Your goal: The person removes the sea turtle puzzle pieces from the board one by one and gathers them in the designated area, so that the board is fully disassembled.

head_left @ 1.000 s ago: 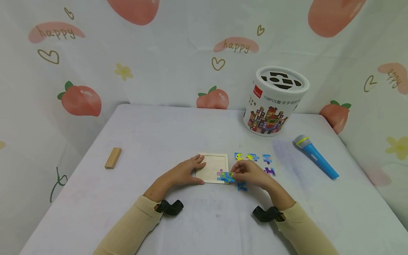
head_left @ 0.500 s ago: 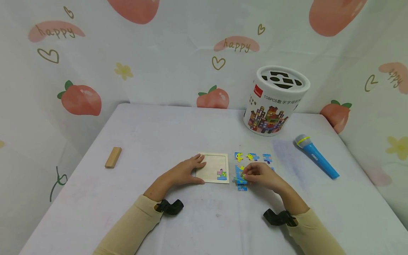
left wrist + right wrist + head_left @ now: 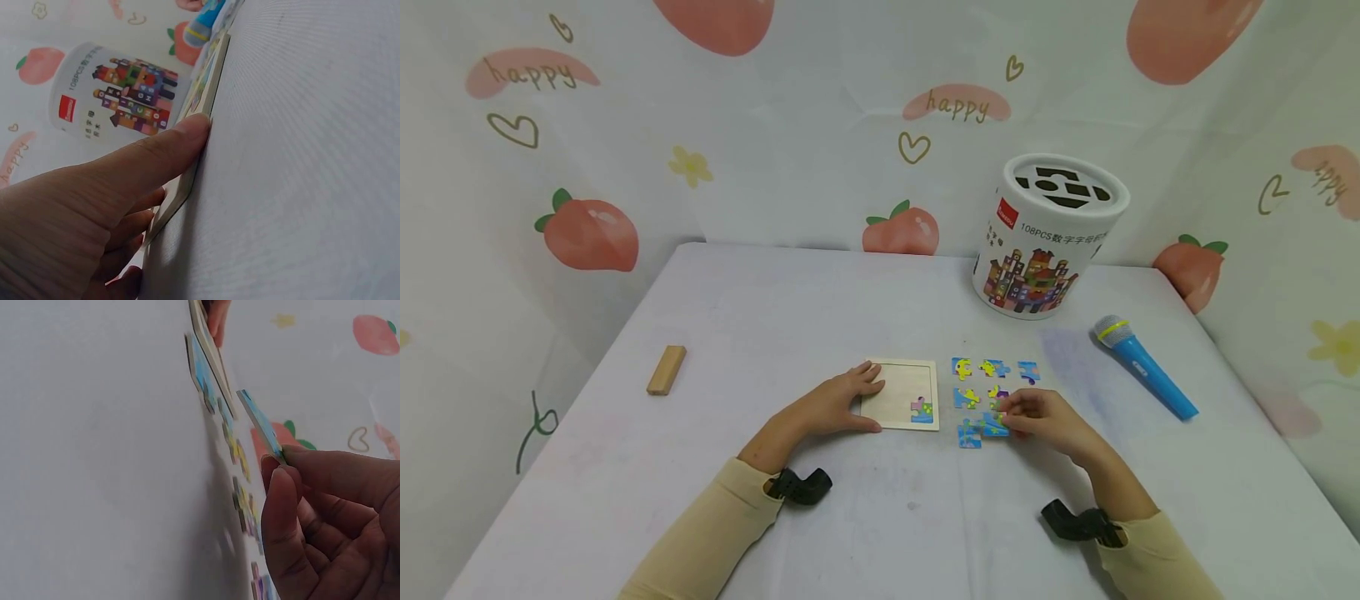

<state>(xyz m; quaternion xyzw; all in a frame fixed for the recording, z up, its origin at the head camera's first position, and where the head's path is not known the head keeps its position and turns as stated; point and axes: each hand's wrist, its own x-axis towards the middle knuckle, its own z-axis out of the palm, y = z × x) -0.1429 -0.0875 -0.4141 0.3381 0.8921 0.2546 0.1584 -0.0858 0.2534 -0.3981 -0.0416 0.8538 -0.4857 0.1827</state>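
My left hand (image 3: 829,408) rests on the left side of a square wooden puzzle tray (image 3: 901,380), thumb at its near edge and fingers spread toward the far edge. One pink, green and blue jigsaw piece (image 3: 922,411) sits in the tray's near right corner. My right hand (image 3: 1051,422) pinches a blue jigsaw piece (image 3: 257,422) between thumb and fingers, above the table. Loose pieces lie in rows right of the tray, among them a yellow-and-blue piece (image 3: 966,397) and a blue piece (image 3: 969,434). The right fingers hide some of the rows.
A large white block bucket (image 3: 1033,242) stands at the back right. Beside it lies a blue toy microphone (image 3: 1146,368). On the left is a small wooden block (image 3: 666,371). A white cloth covers the table (image 3: 775,300), with a printed curtain behind.
My right hand has moved right, from the tray's near right corner to over the loose pieces, with the blue jigsaw piece still pinched. My left hand stays in place.
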